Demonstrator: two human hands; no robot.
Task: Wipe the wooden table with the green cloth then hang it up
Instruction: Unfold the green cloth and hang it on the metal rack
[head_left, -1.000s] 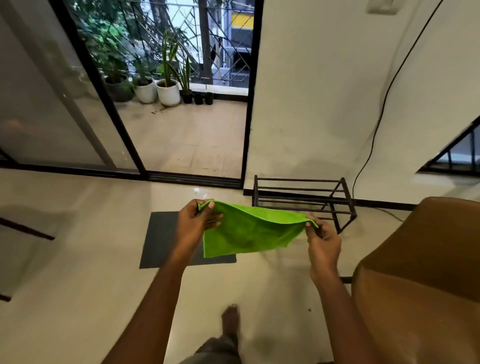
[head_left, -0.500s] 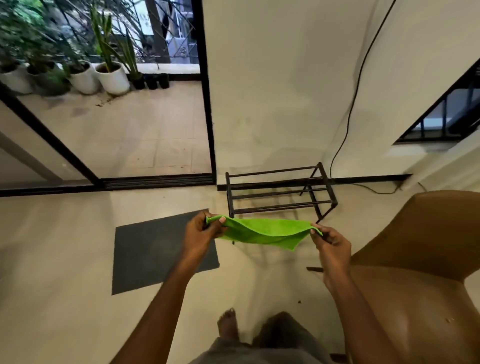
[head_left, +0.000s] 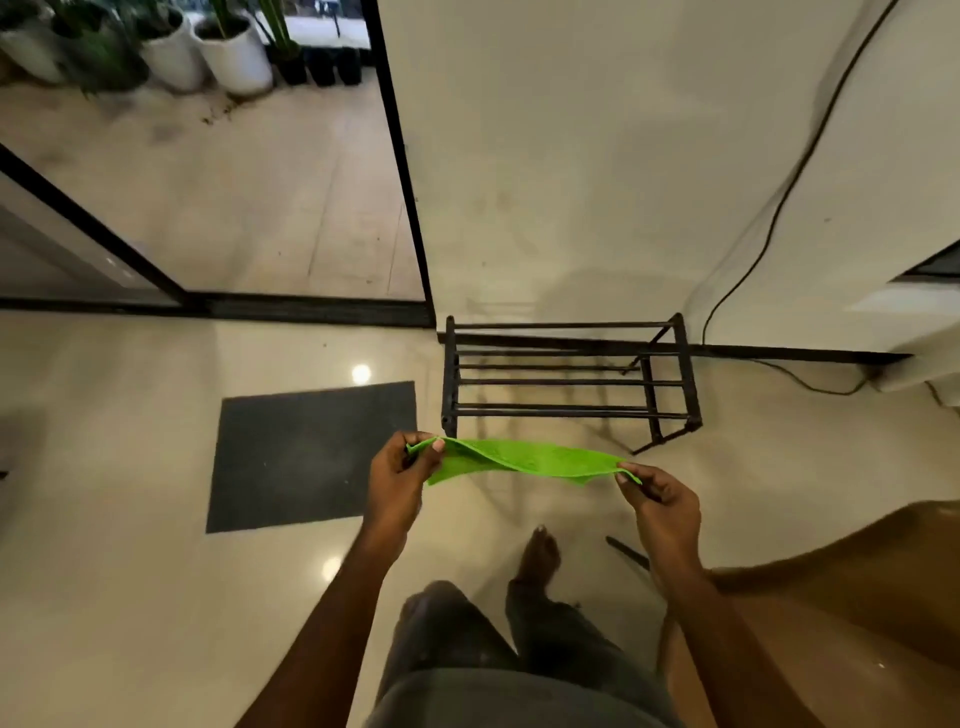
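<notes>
- Left hand (head_left: 397, 480) and right hand (head_left: 662, 506) each pinch an end of the green cloth (head_left: 519, 462), stretched between them.
- The black metal rack (head_left: 566, 384) stands just beyond, seemingly below the cloth.

Reading dim and warm indoors; brighter daylight entering through the black-framed glass doorway (head_left: 400, 171). Showing two round glare spots on the glossy cream tiled floor (head_left: 130, 597), beside the dark grey rectangular mat (head_left: 311, 457). Casting faint shadows of the black metal bar rack (head_left: 566, 384) onto the cream wall (head_left: 597, 156). Bending straight lines at the edges, wide-angle. Softening slightly overall; blurring the white round plant pots (head_left: 228, 57).
</notes>
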